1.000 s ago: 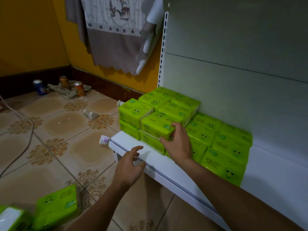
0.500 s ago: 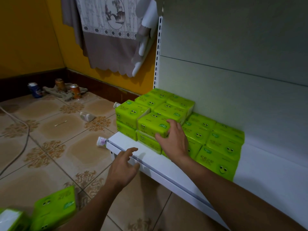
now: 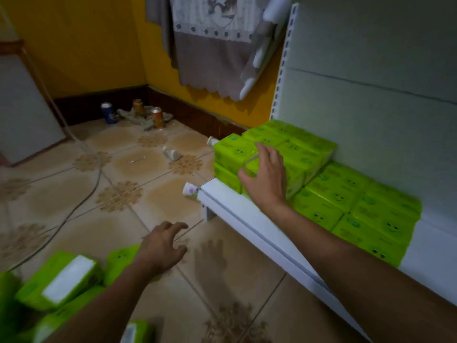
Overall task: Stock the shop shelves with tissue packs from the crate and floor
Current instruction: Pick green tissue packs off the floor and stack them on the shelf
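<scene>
Shelf (image 3: 237, 206) packs (image 3: 232, 154) partly hidden behind right hand (image 3: 265, 177).

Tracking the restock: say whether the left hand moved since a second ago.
Yes. The left hand has left the shelf edge, moving down toward the floor packs.

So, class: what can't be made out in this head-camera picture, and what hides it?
- Head view: whether the right hand grips the shelf packs; its palm hides the contact.
- Head view: number of floor packs; left and bottom edges cut them off.
- Head view: print on the shelf packs; blurred.
- Crate: out of frame.
</scene>
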Available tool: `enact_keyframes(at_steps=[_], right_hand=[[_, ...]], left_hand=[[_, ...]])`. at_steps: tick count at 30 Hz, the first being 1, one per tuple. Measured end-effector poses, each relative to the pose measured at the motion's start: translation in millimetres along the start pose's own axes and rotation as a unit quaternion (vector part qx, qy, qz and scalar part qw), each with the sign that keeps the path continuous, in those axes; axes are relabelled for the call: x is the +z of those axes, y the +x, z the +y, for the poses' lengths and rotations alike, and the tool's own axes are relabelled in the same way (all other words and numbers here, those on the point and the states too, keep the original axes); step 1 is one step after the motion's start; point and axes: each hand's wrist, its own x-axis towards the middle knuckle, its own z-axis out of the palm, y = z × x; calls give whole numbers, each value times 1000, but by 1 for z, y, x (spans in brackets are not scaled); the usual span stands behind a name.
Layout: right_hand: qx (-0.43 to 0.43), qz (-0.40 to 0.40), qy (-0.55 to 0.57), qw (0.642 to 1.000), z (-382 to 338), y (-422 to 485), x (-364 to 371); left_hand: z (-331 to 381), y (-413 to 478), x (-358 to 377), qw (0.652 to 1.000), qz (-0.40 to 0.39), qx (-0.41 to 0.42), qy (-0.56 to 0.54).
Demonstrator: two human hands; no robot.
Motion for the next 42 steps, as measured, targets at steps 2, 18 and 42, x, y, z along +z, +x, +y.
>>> enact_keyframes(at_steps=[2,18,42], right_hand=[[-22,-50,-12,998,-11,-5,15],[-70,-350,31,934,-61,-72,146],[-187,-544,-146,805,-70,-119,218]], left_hand=[[-30,-12,-9,999,10,-41,10],[-110,-40,-19,900,155,-307,-269],[-82,-14,29,933,-157,-290,-146]])
